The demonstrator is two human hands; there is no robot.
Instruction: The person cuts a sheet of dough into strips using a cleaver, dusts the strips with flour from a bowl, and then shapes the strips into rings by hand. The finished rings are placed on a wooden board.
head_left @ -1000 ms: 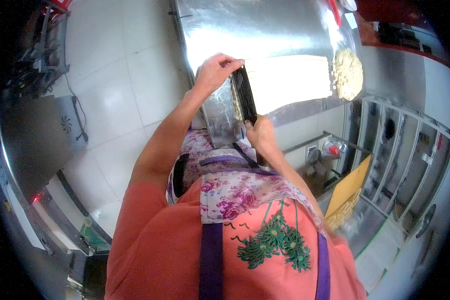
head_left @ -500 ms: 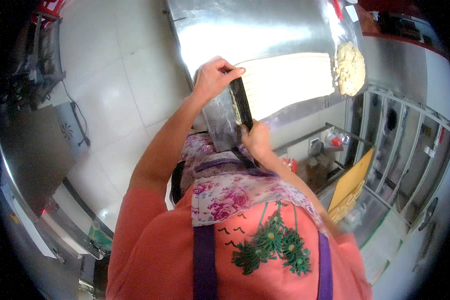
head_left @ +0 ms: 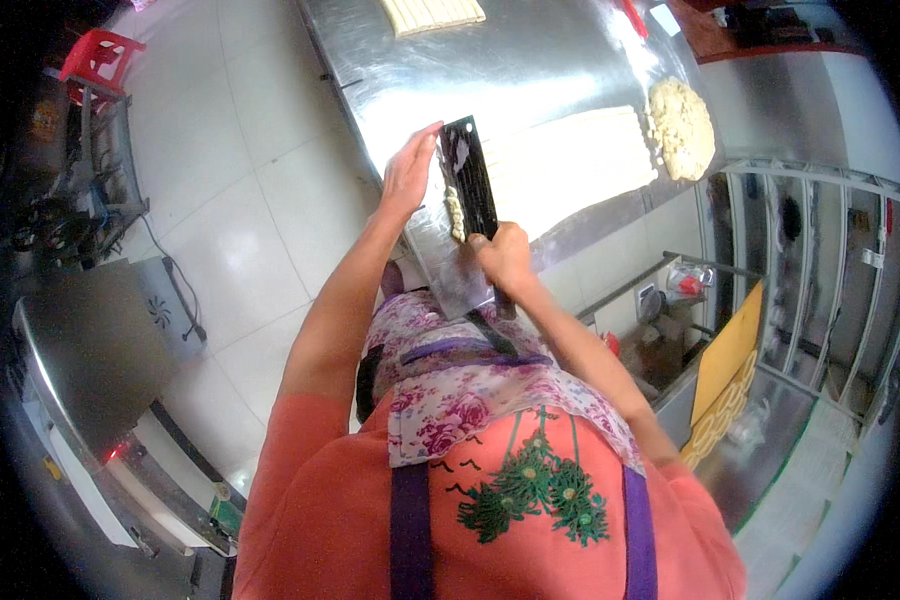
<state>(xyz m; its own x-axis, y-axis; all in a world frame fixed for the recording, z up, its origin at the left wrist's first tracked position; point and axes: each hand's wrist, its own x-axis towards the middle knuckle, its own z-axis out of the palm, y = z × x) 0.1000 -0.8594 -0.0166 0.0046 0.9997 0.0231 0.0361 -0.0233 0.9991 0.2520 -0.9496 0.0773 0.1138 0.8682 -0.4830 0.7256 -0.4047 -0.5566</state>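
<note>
By the table's (head_left: 390,75) left edge, the right hand (head_left: 505,258) clasps the cleaver (head_left: 472,175), best held square to the dough sheet (head_left: 575,160), the left hand (head_left: 408,178), straight-fingered and unclenched, clear of its edge.

Pale tiled floor (head_left: 220,215), red plastic stool (head_left: 102,60) (upper left), metal rack (head_left: 820,173).

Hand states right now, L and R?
Left hand: open, fingers straight, beside the dark cleaver; contact unclear.
Right hand: closed around the cleaver handle.

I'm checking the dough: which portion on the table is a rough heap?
The lumpy heap on the right of the steel table; the long sheet and far striped piece lie flat.
</note>
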